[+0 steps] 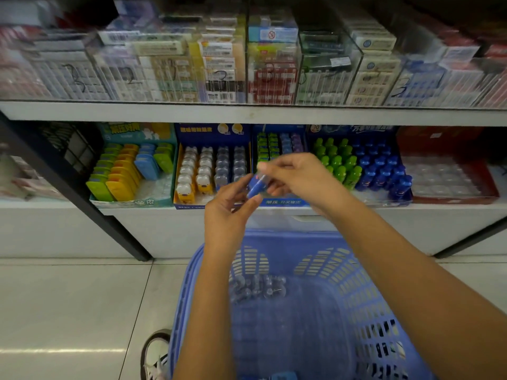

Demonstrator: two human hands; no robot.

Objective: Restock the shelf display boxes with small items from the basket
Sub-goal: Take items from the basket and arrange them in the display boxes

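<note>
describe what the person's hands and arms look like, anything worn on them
Both arms are bare as far as the picture shows: no sleeves, gloves, watch or bracelet. The left hand and right hand carry no rings that can be made out, though the fingers are a little blurred. The nails look short and unpainted. The forearms are slim and come in from the bottom edge.

This is a shop, likely a stationery store. White shelves [247, 113] carry printed display boxes [214, 165] packed with rows of small coloured items, with clear bins [274, 67] of packaged goods above them. A blue plastic shopping basket [356, 292] sits on the tiled floor [68, 311] below the shelves.
</note>
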